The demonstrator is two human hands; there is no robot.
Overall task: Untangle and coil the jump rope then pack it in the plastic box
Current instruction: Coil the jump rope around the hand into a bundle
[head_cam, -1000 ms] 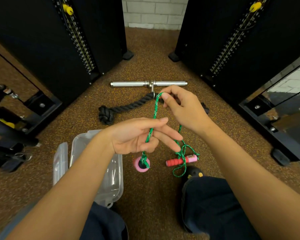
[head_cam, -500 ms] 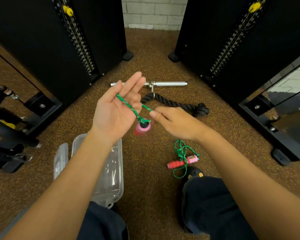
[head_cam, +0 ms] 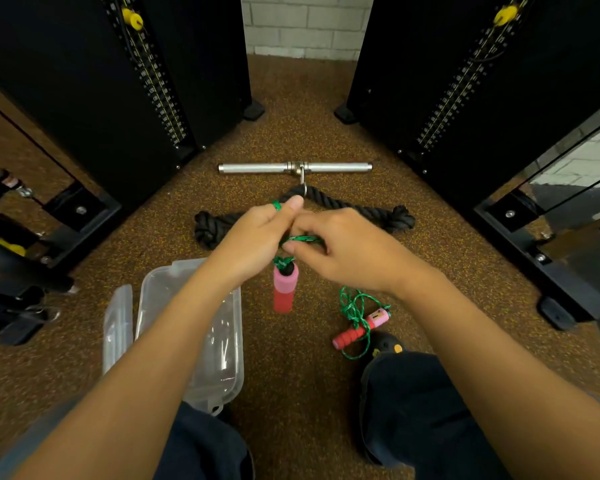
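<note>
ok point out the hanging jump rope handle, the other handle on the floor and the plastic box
hanging handle (head_cam: pixel 283 289), head view, on its pink and red foam grip
floor handle (head_cam: pixel 355 332), head view, on its red section
plastic box (head_cam: pixel 160 278), head view, on its far left rim

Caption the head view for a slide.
Both hands wind green jump rope, one handle dangling beside the open plastic box.
</note>
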